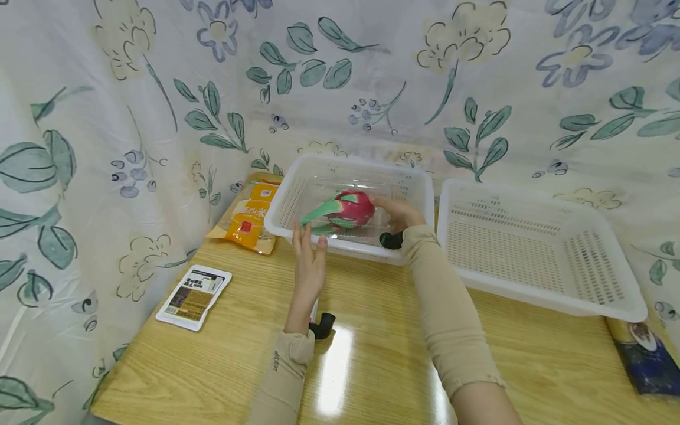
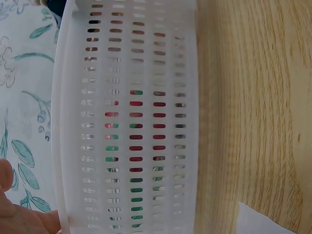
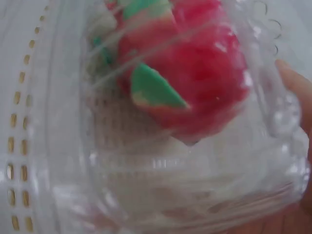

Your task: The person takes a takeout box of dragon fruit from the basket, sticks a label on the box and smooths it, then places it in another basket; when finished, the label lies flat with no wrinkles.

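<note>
A red dragon fruit with green tips (image 1: 357, 210) lies within a clear plastic box (image 3: 161, 165) inside the left white basket (image 1: 350, 248). My right hand (image 1: 399, 211) reaches into that basket and grips the box at its right end; the right wrist view shows fingers along the box's side and below it. At the basket's front left, my left hand (image 1: 310, 265) touches the rim with its fingers fairly straight. The left wrist view has part of this hand (image 2: 24, 219) at the rim, and red and green show through the slots of the basket wall (image 2: 126, 195).
A second white basket (image 1: 531, 289) stands to the right, with a dark blue packet (image 1: 645, 360) by its front corner. Left of the baskets are an orange-yellow bag (image 1: 252, 215) and a small white-edged packet (image 1: 194, 297). A floral curtain (image 1: 372, 88) hangs behind the wooden table (image 1: 223, 372).
</note>
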Demonstrator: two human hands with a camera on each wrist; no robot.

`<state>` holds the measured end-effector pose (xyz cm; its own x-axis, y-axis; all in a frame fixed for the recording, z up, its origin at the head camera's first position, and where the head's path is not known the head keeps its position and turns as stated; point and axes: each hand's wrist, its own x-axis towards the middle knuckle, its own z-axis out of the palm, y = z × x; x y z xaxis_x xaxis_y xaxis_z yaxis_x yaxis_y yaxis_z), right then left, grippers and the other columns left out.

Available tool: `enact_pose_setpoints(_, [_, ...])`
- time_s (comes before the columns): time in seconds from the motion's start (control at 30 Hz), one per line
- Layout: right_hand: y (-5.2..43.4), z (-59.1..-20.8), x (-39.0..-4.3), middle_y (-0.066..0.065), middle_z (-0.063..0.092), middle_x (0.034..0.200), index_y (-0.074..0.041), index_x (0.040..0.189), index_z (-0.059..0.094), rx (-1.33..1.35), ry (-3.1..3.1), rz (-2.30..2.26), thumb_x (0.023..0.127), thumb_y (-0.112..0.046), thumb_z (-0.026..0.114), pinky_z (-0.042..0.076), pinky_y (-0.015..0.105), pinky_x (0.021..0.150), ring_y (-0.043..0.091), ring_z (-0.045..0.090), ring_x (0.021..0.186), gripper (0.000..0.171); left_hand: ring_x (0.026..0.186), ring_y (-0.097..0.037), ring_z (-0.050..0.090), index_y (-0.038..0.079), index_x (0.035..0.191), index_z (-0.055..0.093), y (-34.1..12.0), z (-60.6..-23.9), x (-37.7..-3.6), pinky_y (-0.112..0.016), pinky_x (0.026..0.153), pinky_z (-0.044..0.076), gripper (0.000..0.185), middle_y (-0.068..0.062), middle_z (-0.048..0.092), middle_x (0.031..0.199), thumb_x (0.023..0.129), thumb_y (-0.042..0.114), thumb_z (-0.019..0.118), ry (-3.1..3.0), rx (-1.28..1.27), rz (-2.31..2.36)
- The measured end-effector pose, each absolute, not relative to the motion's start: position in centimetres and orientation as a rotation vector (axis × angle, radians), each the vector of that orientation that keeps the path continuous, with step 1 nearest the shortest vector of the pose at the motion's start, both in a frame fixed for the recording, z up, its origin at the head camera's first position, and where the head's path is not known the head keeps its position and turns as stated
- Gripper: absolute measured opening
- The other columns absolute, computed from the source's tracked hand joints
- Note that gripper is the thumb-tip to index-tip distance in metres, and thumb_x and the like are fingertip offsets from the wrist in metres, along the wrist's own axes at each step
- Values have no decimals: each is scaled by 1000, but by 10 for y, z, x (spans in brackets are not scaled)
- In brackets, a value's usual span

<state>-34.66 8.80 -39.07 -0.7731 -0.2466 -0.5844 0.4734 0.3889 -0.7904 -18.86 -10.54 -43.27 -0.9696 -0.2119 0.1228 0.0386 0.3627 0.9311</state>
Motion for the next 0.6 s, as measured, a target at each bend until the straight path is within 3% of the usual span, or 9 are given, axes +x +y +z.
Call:
enact_pose_setpoints(0.07, [90,-394,-349,24,7,161,-3,155,4,182,1990,-1425,96,-51,50,24,54,119,45,18,146,89,148,-43,10,3,154,16,-105,-434,-189,-69,108,28,74,-8,-10,164,101,54,28,-2404,148,-1637])
enact_pose_setpoints(0.2, [93,-392,-351,24,4,161,-1,155,6,132,1984,-1410,99,-45,47,22,51,120,47,17,146,82,148,-42,11,2,154,17,-105,-433,-188,-68,107,31,70,-7,-9,164,103,48,30,-2400,141,-1626])
enact_pose_setpoints(0.4, [95,-386,-350,23,-2,162,-5,156,-2,161,1951,-1440,100,-37,46,22,49,120,46,13,147,80,148,-42,14,2,154,17,-105,-431,-189,-67,108,31,62,-10,-7,164,105,37,32,-2392,143,-1629])
enact_pose_setpoints(0.6, [94,-390,-347,21,1,162,-8,155,-9,184,1955,-1494,100,-33,49,24,50,119,44,17,146,84,147,-41,17,3,154,18,-104,-431,-189,-65,109,30,62,-9,-6,164,105,37,34,-2398,162,-1646])
